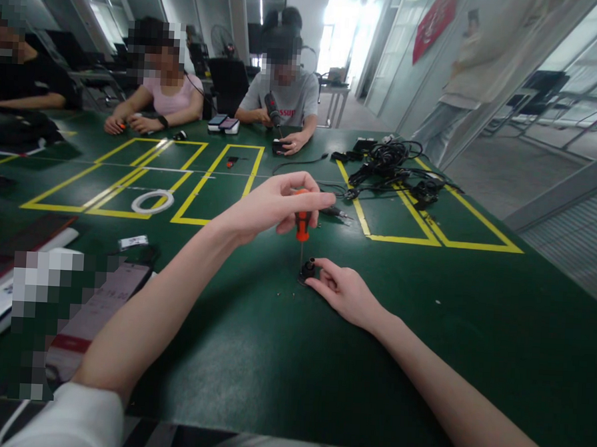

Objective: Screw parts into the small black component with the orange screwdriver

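My left hand (289,203) is closed round the top of an orange and black screwdriver (303,232), which stands upright with its tip down at a small black part (307,270). From the right, my right hand (332,285) pinches that part between thumb and fingertips against the green table. Two tiny specks, perhaps screws (285,294), lie on the table just in front of the part. The exact spot where the screwdriver tip meets the part is too small to make out.
Black cables (386,163) are heaped at the back right. A white ring of tape (152,202) lies left of centre, and a phone (98,313) is at the near left. Across the green table (395,375) people sit, one holding a power driver (273,109).
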The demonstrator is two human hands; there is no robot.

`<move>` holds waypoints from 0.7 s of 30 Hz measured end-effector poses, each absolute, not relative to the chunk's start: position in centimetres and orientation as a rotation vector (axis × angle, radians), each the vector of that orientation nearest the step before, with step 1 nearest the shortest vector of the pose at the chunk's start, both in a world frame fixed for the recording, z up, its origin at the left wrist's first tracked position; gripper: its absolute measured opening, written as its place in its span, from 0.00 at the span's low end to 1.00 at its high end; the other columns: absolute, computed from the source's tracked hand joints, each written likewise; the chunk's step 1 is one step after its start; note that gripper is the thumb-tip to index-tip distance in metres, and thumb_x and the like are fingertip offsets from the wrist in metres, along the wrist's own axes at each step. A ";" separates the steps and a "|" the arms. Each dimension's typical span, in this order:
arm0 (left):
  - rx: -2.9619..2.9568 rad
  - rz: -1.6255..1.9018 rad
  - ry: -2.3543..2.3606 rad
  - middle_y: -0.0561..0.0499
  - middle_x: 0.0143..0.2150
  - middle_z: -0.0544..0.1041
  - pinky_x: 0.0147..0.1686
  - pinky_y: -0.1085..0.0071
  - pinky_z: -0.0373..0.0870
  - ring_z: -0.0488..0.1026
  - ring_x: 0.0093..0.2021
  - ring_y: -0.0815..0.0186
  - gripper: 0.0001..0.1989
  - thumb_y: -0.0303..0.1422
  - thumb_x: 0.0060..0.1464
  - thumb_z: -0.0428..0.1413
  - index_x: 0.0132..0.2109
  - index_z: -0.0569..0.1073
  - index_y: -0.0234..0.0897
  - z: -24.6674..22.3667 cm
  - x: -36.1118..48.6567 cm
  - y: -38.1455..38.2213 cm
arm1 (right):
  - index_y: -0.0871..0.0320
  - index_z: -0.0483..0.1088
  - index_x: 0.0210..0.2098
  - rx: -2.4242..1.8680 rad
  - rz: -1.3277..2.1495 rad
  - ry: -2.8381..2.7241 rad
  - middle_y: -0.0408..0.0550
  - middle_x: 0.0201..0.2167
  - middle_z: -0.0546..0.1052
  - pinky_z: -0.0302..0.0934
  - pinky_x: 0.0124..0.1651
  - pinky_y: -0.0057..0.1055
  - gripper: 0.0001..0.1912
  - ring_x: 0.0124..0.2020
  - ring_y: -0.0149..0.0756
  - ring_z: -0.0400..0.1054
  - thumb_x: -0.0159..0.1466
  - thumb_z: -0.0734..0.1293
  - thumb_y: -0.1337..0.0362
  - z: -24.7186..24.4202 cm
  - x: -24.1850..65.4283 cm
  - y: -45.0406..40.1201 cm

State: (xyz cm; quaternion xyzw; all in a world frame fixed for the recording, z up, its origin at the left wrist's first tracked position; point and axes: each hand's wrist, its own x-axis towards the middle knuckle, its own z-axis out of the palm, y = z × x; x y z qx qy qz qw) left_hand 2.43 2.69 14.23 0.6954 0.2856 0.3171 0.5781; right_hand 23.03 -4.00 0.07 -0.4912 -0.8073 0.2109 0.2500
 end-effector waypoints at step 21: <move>1.703 0.713 0.672 0.45 0.34 0.81 0.22 0.76 0.65 0.71 0.21 0.72 0.16 0.41 0.62 0.53 0.35 0.74 0.32 13.8 2.6 3.2 | 0.57 0.68 0.51 -1.397 0.629 -2.208 0.35 0.20 0.67 0.49 0.29 0.27 0.12 0.20 0.32 0.61 0.72 0.64 0.58 0.5 22.7 -4.3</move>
